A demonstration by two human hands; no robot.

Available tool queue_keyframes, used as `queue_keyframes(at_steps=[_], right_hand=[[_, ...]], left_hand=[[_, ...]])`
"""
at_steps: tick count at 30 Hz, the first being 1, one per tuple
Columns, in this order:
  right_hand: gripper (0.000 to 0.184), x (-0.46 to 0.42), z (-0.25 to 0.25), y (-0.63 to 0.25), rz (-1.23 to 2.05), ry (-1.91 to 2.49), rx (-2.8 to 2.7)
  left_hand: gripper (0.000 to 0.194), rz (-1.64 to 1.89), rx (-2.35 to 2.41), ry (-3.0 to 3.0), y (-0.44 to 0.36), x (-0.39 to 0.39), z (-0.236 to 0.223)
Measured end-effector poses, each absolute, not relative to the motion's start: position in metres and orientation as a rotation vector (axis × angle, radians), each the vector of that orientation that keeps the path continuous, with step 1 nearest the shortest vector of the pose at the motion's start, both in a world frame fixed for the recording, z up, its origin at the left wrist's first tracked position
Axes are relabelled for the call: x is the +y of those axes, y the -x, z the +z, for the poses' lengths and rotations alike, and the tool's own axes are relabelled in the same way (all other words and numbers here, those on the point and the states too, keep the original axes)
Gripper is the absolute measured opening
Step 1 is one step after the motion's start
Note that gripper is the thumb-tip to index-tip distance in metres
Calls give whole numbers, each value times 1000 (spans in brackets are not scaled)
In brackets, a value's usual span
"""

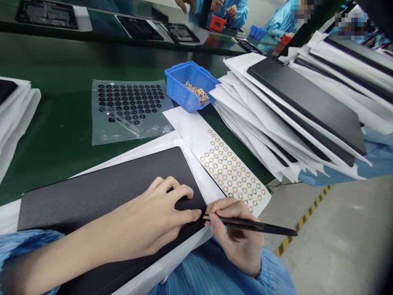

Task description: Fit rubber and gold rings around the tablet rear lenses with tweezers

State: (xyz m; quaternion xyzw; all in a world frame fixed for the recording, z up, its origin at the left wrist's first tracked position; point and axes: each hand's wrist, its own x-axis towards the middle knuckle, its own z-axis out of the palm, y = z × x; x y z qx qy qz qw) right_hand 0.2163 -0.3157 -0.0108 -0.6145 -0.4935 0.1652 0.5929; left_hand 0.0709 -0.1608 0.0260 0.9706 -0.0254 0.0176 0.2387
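Observation:
A flat black panel (101, 194) lies on white paper in front of me. My left hand (162, 219) rests on its right part, fingers apart and partly bent, with a fingertip pressed near the panel's right edge. My right hand (239, 235) is closed around black tweezers (260, 226). Their tips point left and meet the panel edge close to that left fingertip; anything between the tips is too small to make out. Just beyond my right hand lies a white sheet (196, 135) bearing rows of small gold-coloured rings (229, 170).
A blue bin (181, 92) holds small tan pieces (199, 93). Left of it lies a clear sheet of black discs (129, 100). Black panels interleaved with white paper (245, 106) are stacked at right. Another stack (18, 119) stands at left. Co-workers (236, 10) sit across the bench.

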Motion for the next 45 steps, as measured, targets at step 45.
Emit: queue_keyframes(at_steps=[45], right_hand=[[18,-179,74,-220,572,1349,-1599]], left_hand=[[15,327,-87,-2737,-73,-163,21]])
